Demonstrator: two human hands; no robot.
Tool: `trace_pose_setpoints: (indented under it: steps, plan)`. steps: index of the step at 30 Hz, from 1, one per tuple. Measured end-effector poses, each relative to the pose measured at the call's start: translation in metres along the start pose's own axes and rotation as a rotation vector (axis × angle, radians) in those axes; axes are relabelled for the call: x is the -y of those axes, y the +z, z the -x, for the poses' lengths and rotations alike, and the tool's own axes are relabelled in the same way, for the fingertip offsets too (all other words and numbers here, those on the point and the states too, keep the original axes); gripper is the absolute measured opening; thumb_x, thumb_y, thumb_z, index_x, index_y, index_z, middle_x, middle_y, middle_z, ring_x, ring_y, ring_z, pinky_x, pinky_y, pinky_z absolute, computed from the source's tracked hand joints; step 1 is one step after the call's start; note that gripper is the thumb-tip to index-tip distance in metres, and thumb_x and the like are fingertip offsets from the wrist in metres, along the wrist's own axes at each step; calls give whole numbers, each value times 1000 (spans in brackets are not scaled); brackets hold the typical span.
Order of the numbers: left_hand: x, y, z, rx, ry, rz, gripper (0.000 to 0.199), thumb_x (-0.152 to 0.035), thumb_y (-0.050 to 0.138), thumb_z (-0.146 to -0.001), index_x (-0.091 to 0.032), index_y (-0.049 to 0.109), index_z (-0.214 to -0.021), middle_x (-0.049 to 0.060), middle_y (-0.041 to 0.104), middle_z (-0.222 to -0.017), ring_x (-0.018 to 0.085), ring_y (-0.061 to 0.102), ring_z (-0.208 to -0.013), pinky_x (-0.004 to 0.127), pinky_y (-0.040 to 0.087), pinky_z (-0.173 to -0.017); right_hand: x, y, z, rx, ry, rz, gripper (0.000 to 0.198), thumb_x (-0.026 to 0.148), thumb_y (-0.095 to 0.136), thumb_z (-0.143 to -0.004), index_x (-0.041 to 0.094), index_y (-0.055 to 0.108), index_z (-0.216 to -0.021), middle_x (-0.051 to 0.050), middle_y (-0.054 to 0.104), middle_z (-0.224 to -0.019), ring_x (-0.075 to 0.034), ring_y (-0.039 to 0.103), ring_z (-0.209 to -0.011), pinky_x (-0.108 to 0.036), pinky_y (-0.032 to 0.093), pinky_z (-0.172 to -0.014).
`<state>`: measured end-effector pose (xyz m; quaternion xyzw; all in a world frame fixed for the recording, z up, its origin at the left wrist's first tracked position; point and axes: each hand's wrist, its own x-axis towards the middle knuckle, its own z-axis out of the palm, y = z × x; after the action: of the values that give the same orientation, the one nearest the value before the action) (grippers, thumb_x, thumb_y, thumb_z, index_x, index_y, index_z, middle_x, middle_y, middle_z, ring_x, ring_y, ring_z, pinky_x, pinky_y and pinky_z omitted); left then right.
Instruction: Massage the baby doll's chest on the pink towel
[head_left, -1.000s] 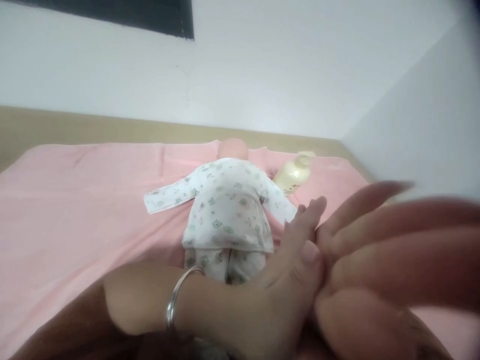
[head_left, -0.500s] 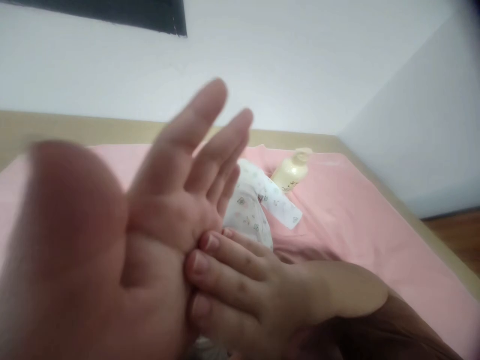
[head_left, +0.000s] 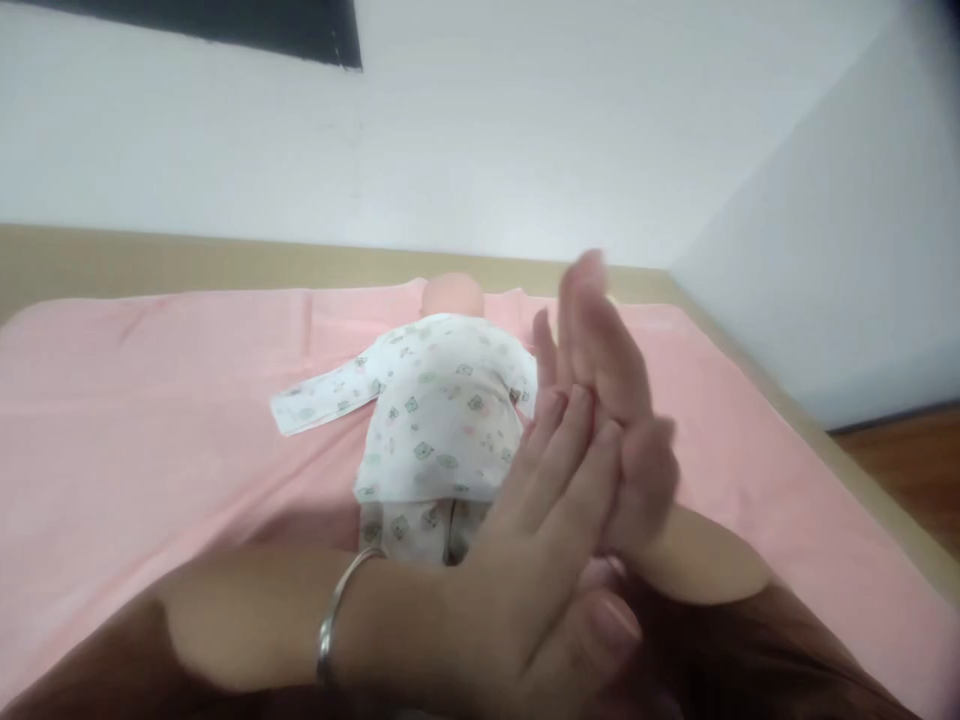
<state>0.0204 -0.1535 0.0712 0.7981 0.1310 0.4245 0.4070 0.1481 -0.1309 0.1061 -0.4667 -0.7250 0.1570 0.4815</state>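
My left hand [head_left: 536,540], with a silver bangle [head_left: 330,615] at the wrist, lies with its fingers stretched across the right hand. Raised upright, my right hand [head_left: 611,360] has its fingers extended and touches the left one palm to palm. I see nothing held between them, though the contact area is partly hidden. Beyond the hands, a baby doll [head_left: 442,410] in a white patterned top and trousers lies on a pink cloth [head_left: 187,400]. One sleeve [head_left: 322,398] spreads out to the left; the right sleeve is mostly covered by my hands.
The cloth covers a surface with a tan edge [head_left: 150,260]. A white wall [head_left: 487,150] rises behind it, with a dark panel [head_left: 285,25] at upper left. Wooden flooring [head_left: 907,450] shows at the right.
My left hand has swung from close to the camera, palm showing, to lie against the right hand. The right hand has turned upward. The doll's body came into view; the pale pump bottle is now hidden.
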Motion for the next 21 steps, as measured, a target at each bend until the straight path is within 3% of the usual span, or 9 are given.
trace_pose_setpoints:
  steps: [3,7,9,11,17,21]
  plan:
    - [4,-17,-1,27,5,21,62,-40,24,-106,-32,0,-163,-3,-1,-172,31,-1,-158,56,8,-133,-28,17,-16,-77,115,-276,60,55,5,-104,37,17,-160,7,23,-168,-24,19,-156,-58,28,-128]
    - [26,-42,-15,-232,-258,-99,50,-38,29,-106,-39,32,-156,-9,26,-167,23,16,-158,48,17,-134,-57,41,-26,-10,195,-354,57,58,24,-105,33,37,-154,3,37,-163,-22,30,-154,-50,27,-129]
    - [39,-54,-27,-395,-413,-199,46,-32,38,-102,-32,49,-147,-5,41,-161,24,27,-155,48,24,-133,-64,49,-25,31,194,-359,57,60,27,-104,31,44,-151,1,44,-159,-21,36,-151,-47,28,-129]
    - [49,-66,-39,-450,-521,-277,44,-25,41,-98,-24,57,-139,1,52,-153,25,40,-150,48,32,-129,-68,56,-21,68,195,-332,57,58,29,-104,28,47,-150,-1,48,-156,-20,40,-149,-44,29,-129]
    - [90,-85,-51,-329,-533,-493,50,-17,37,-91,-14,58,-136,9,60,-144,24,54,-137,46,42,-122,-87,68,-19,172,94,45,54,30,29,-101,13,49,-148,-9,42,-159,-18,30,-153,-45,20,-131]
    - [124,-82,-42,-274,-493,-687,48,-21,35,-91,-10,60,-131,15,61,-141,30,54,-136,54,40,-122,-113,66,-32,230,96,327,55,27,31,-99,13,48,-148,-10,35,-163,-23,24,-156,-54,16,-130]
